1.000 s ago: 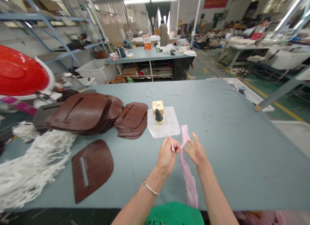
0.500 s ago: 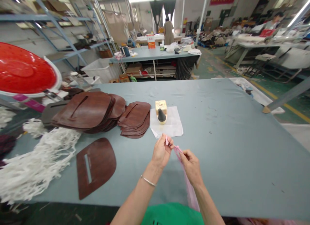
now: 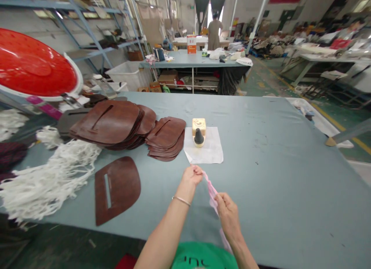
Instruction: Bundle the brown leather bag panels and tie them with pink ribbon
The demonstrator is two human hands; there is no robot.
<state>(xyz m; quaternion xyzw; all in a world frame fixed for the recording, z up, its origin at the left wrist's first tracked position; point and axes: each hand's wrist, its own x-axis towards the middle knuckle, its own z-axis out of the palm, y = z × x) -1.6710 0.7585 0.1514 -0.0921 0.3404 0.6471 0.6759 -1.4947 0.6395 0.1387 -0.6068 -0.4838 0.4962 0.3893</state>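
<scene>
A thin pink strip of fabric (image 3: 212,191) runs between my two hands above the table. Its upper end is pinched in my left hand (image 3: 191,177), fingers closed, just in front of a white paper sheet (image 3: 213,153). Lower and to the right, my right hand (image 3: 228,211) grips the strip between thumb and fingers. The rest of the strip hangs down beside my right wrist toward the green clothing. On the sheet stand a yellowish block (image 3: 199,124) and a small bottle with a black cone-shaped cap (image 3: 198,137).
A single slotted brown leather piece (image 3: 124,188) lies to the left. Behind it are stacked brown leather pieces (image 3: 110,120) and a smaller stack (image 3: 166,136). White stringy strips (image 3: 52,184) spread over the left edge, below a red lamp-like dish (image 3: 34,64). A person (image 3: 214,31) stands far back.
My hands have moved apart, the right one lower, stretching the pink strip longer between them. The whole view has shifted slightly.
</scene>
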